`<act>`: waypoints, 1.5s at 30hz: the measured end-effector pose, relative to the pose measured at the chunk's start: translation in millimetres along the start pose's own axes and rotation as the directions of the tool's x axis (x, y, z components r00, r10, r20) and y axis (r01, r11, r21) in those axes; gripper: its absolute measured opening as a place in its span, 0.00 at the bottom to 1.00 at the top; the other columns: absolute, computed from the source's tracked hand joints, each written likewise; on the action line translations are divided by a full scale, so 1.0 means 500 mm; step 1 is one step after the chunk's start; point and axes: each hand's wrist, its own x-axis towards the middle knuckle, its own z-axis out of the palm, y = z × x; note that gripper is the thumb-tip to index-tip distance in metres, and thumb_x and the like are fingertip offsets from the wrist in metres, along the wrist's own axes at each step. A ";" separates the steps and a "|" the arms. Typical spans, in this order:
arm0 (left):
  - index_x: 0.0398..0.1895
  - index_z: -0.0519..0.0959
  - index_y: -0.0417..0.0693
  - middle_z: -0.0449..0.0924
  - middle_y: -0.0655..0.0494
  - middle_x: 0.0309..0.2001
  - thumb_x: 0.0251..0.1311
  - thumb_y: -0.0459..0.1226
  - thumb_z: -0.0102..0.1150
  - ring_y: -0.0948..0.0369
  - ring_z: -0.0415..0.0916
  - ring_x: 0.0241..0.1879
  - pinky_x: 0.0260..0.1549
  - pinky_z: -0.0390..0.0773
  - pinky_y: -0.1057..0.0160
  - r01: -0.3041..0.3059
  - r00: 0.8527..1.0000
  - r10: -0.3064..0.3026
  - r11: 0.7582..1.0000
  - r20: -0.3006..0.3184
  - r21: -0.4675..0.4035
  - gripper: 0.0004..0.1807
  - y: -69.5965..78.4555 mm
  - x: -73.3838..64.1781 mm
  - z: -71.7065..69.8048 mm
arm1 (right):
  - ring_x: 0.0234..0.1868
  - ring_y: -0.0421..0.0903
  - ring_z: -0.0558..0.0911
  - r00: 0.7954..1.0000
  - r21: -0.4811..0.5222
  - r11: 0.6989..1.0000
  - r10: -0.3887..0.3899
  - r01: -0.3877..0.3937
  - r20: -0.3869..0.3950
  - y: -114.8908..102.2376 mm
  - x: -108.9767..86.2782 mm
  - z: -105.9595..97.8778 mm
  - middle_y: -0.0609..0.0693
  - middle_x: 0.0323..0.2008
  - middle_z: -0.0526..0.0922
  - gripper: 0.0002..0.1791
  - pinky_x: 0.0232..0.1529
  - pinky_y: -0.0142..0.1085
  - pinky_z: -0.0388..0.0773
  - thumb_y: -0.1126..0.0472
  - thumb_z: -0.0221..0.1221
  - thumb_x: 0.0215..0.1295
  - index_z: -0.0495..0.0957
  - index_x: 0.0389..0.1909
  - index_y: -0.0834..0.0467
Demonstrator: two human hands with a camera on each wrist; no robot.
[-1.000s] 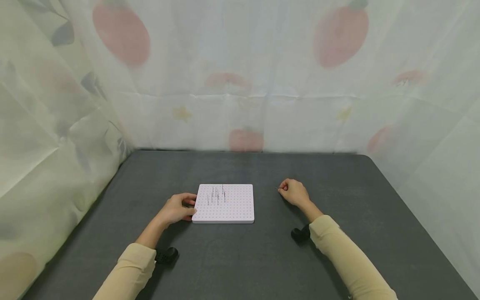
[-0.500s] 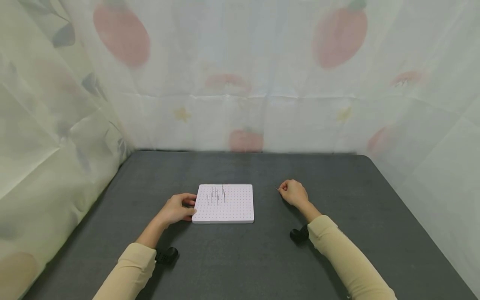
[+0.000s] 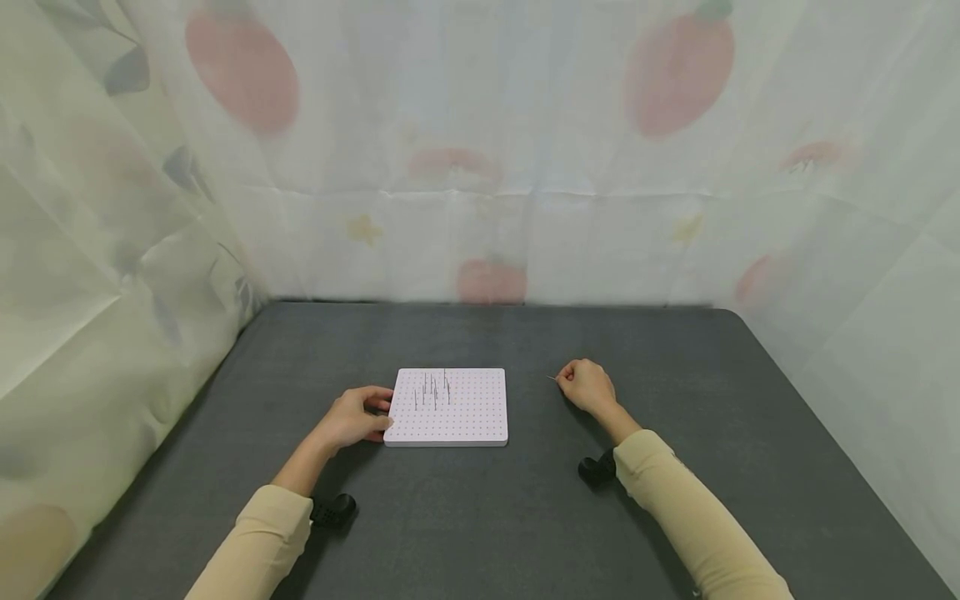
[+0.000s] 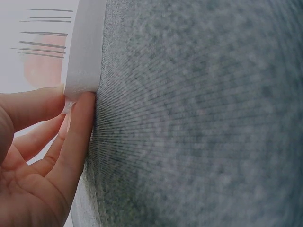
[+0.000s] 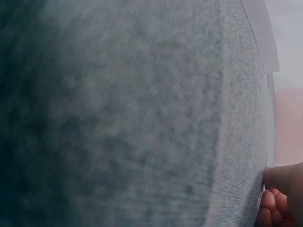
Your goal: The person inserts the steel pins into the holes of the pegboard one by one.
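A white board (image 3: 476, 421) with rows of small holes lies flat on the grey surface in the head view. Several thin needles (image 3: 435, 396) stand upright in its left half. My left hand (image 3: 351, 419) holds the board's left edge; the left wrist view has the thumb (image 4: 40, 104) on top and fingers against the side and underside. Right of the board, apart from it, my right hand (image 3: 591, 387) pinches one thin needle (image 3: 551, 377), its tip pointing left toward the board. In the right wrist view the curled fingers (image 5: 279, 198) show only at the lower right corner.
Dark grey cloth covers the table (image 3: 480, 525) on all sides of the board. Pale curtains (image 3: 487, 150) with fruit prints hang behind it and at both sides. Black wrist devices (image 3: 334, 510) sit on both forearms, near the cloth.
My left hand and the board have stayed put. The right forearm has shifted very slightly left, and the pinched needle shows a little more beyond the fingertips.
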 end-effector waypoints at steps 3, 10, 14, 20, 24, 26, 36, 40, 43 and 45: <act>0.65 0.70 0.33 0.76 0.34 0.55 0.58 0.27 0.62 0.59 0.82 0.37 0.33 0.88 0.57 0.000 1.000 0.000 1.000 0.001 0.003 0.29 0.000 0.001 0.000 | 0.25 0.44 0.76 1.000 -0.011 1.000 -0.005 0.005 0.004 0.001 0.001 0.001 0.54 0.31 0.87 0.10 0.24 0.31 0.66 0.62 0.58 0.66 0.87 0.34 0.59; 0.65 0.70 0.33 0.76 0.34 0.55 0.58 0.27 0.62 0.59 0.82 0.37 0.33 0.88 0.58 -0.003 1.000 0.003 1.000 0.004 0.000 0.30 -0.001 0.000 0.000 | 0.24 0.43 0.76 0.999 -0.026 1.000 0.006 -0.005 0.032 0.002 0.004 0.004 0.53 0.31 0.87 0.11 0.23 0.30 0.66 0.60 0.57 0.68 0.87 0.37 0.58; 0.65 0.69 0.33 0.76 0.34 0.55 0.58 0.27 0.62 0.59 0.83 0.37 0.33 0.88 0.58 -0.007 1.000 0.007 1.000 0.007 -0.006 0.30 -0.002 0.000 0.000 | 0.25 0.44 0.78 1.000 -0.021 1.000 -0.014 0.014 0.014 0.001 0.003 0.003 0.53 0.31 0.87 0.11 0.26 0.32 0.70 0.60 0.56 0.68 0.86 0.35 0.59; 0.66 0.69 0.34 0.75 0.34 0.55 0.58 0.28 0.62 0.58 0.83 0.37 0.34 0.88 0.58 0.000 1.000 0.000 1.000 0.005 -0.006 0.30 -0.005 0.003 -0.001 | 0.30 0.48 0.81 1.000 0.006 1.000 -0.020 0.020 0.008 -0.009 0.001 -0.001 0.56 0.35 0.87 0.11 0.31 0.39 0.77 0.60 0.56 0.69 0.84 0.37 0.62; 0.66 0.69 0.34 0.75 0.34 0.56 0.59 0.28 0.62 0.58 0.83 0.38 0.34 0.88 0.59 -0.001 1.000 0.001 1.000 0.011 -0.004 0.30 -0.007 0.006 0.000 | 0.31 0.49 0.81 1.000 0.043 0.999 -0.025 0.025 0.005 -0.020 0.004 0.000 0.58 0.36 0.86 0.12 0.34 0.41 0.78 0.60 0.55 0.70 0.83 0.40 0.64; 0.66 0.69 0.35 0.75 0.35 0.56 0.59 0.28 0.62 0.58 0.83 0.38 0.34 0.88 0.59 0.003 1.000 -0.003 1.000 0.011 -0.011 0.30 -0.007 0.007 0.000 | 0.32 0.48 0.81 0.999 0.064 0.997 -0.034 0.033 0.009 -0.027 0.005 0.000 0.59 0.37 0.86 0.13 0.34 0.41 0.78 0.60 0.55 0.71 0.82 0.42 0.65; 0.66 0.70 0.35 0.76 0.35 0.55 0.58 0.27 0.62 0.58 0.83 0.37 0.34 0.88 0.59 0.001 1.000 -0.001 1.000 0.006 -0.006 0.30 -0.009 0.008 0.001 | 0.31 0.47 0.78 0.997 0.128 0.990 -0.070 0.064 0.043 -0.063 0.010 0.001 0.59 0.39 0.83 0.14 0.33 0.38 0.75 0.60 0.52 0.73 0.78 0.47 0.66; 0.66 0.69 0.35 0.75 0.35 0.56 0.59 0.28 0.62 0.59 0.83 0.37 0.33 0.88 0.59 0.005 1.000 -0.005 1.000 0.006 -0.002 0.30 -0.010 0.008 0.002 | 0.32 0.47 0.78 0.995 0.144 0.985 -0.097 0.091 0.038 -0.077 0.009 0.003 0.59 0.40 0.83 0.12 0.35 0.40 0.77 0.60 0.51 0.74 0.77 0.47 0.64; 0.66 0.69 0.34 0.75 0.35 0.55 0.59 0.28 0.62 0.59 0.83 0.37 0.33 0.88 0.59 0.002 1.000 -0.002 1.000 0.007 -0.001 0.30 -0.010 0.008 0.002 | 0.30 0.46 0.77 0.991 0.159 0.979 -0.129 0.124 0.022 -0.087 0.008 0.005 0.58 0.37 0.83 0.10 0.34 0.38 0.75 0.61 0.51 0.73 0.76 0.45 0.63; 0.66 0.69 0.34 0.75 0.34 0.55 0.59 0.28 0.62 0.59 0.83 0.37 0.34 0.88 0.59 -0.001 1.000 0.001 1.000 0.009 0.001 0.30 -0.011 0.008 0.001 | 0.29 0.44 0.76 0.989 0.172 0.975 -0.147 0.144 0.010 -0.093 0.009 0.006 0.56 0.36 0.82 0.08 0.32 0.36 0.73 0.61 0.51 0.73 0.75 0.43 0.62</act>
